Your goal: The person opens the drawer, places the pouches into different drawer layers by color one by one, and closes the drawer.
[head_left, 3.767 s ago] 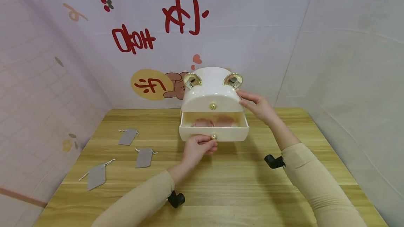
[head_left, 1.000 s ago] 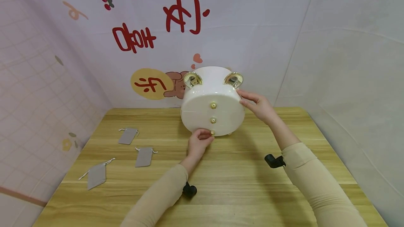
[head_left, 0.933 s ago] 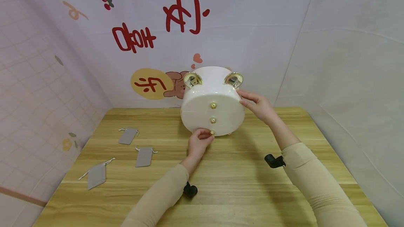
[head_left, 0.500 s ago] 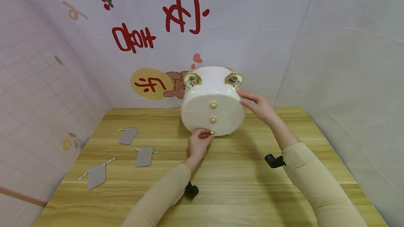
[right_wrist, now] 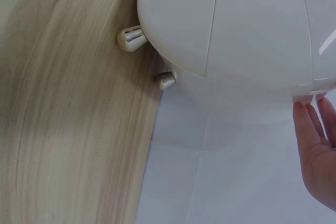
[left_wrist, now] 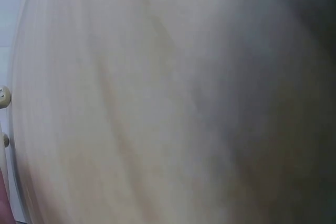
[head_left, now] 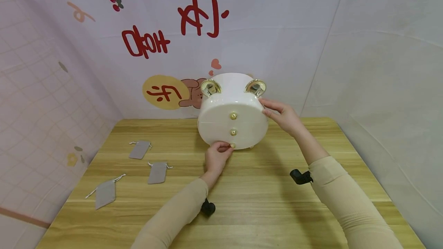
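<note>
The white three-drawer jewelry cabinet [head_left: 212, 126] stands at the far side of the wooden tabletop [head_left: 252, 206], its drawer fronts lying flush. The left hand [head_left: 215, 158], at seven o'clock of the cabinet, pinches the lowest gold knob [head_left: 232, 146], set at six o'clock on the front. The right hand [head_left: 282, 118], at three o'clock, grasps nothing; its extended fingers touch the cabinet's side near two o'clock. The left wrist view is too blurred to confirm the pinch. Three gray drawstring pouches [head_left: 158, 173] lie well apart from the cabinet, toward eight o'clock. In this inspector's judgement, the step in hand is working the bottom drawer by its knob. Force should run straight along the drawer's line, toward twelve or six o'clock, without twisting. The right hand should brace lightly, since the cabinet's small metallic feet [right_wrist: 132, 39] could slide. Fingertips should be kept clear of the drawer seams.
</note>
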The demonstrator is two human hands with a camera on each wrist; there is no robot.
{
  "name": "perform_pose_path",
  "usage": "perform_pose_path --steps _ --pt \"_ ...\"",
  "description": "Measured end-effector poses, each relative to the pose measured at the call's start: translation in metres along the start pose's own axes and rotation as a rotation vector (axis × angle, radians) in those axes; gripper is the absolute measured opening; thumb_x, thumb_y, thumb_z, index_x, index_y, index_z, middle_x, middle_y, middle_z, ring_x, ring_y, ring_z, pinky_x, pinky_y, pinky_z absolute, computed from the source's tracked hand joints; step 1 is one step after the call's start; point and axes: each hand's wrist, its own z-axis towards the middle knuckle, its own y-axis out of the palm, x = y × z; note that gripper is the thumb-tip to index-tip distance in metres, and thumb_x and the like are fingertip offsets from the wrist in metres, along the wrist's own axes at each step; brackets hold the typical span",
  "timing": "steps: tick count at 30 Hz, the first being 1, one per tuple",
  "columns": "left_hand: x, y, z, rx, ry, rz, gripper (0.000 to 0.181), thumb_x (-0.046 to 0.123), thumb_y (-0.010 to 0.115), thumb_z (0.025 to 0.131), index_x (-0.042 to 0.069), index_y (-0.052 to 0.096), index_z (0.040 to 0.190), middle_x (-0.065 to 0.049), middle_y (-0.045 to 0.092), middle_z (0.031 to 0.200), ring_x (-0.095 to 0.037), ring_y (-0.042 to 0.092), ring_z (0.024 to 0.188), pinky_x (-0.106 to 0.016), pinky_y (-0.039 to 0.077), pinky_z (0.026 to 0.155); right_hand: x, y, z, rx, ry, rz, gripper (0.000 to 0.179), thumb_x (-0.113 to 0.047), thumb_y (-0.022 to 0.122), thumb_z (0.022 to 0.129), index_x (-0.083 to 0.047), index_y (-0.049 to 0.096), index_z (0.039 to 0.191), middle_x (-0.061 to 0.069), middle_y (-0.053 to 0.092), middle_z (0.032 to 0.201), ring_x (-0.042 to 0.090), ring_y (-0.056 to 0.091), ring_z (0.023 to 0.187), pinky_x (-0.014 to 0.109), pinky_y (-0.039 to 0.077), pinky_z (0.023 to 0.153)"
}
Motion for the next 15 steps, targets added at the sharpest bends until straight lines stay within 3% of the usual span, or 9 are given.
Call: perform_pose_path --steps 5,10,15 --pt "0.0011 -0.0001 0.0002 -0.025 -0.090 -0.147 0.015 0.006 0.082 0.081 -0.001 0.075 0.092 -0.009 0.074 0.084 -0.023 0.072 0.080 -0.027 0.058 0.066 0.0018 -0.0004 0.0002 0.001 0.005 -0.013 0.047 -0.038 0.064 0.097 -0.026 0.058 0.141 -0.001 0.048 0.149 0.027 0.034 0.142 0.057 0.030 0.111" --pt "0.0037 -0.0008 0.0004 -0.081 -0.251 -0.356 0.019 0.002 0.079 0.083 -0.008 0.071 0.098 -0.019 0.073 0.085 -0.036 0.072 0.081 -0.041 0.060 0.070 0.0032 -0.0006 0.0010 0.000 0.001 -0.018 0.047 -0.038 0.064 0.097 -0.026 0.057 0.141 -0.001 0.047 0.149 0.027 0.033 0.142 0.058 0.030 0.111" --pt "0.0034 -0.0037 0.0033 -0.164 -0.381 -0.476 0.027 0.004 0.076 0.087 -0.011 0.068 0.107 -0.021 0.073 0.088 -0.027 0.073 0.077 -0.039 0.060 0.071 0.0017 -0.0011 0.0004 -0.004 0.003 -0.021 0.047 -0.038 0.064 0.097 -0.026 0.056 0.142 -0.002 0.047 0.150 0.027 0.033 0.143 0.058 0.029 0.111"
